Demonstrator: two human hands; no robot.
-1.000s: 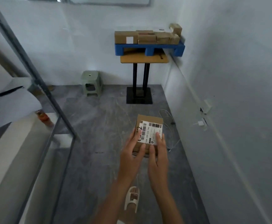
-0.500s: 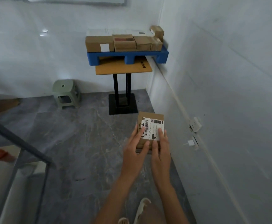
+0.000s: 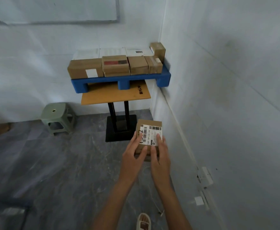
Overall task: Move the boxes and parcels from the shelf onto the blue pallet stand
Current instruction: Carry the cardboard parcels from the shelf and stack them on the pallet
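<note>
Out in front of the person, low and right of centre, both forearms reach forward side by side and the left hand (image 3: 132, 156) and right hand (image 3: 160, 157) together hold a small cardboard parcel (image 3: 150, 131) above the floor. Each hand's fingers lie over the top face, the thumbs near the close edge, so the grip comes from both sides. The parcel is flat, square-edged brown card with a white printed label bearing barcodes. Well apart from it, in the corner, the blue pallet stand (image 3: 122, 80) is a chunky matte plastic slab with block feet, resting on a thin tan board on two black posts. Brown boxes (image 3: 116, 65) sit in a tight row along its front edge, white ones behind. A pale green plastic stool (image 3: 57, 117) stands on the grey marbled floor (image 3: 52, 163).
</note>
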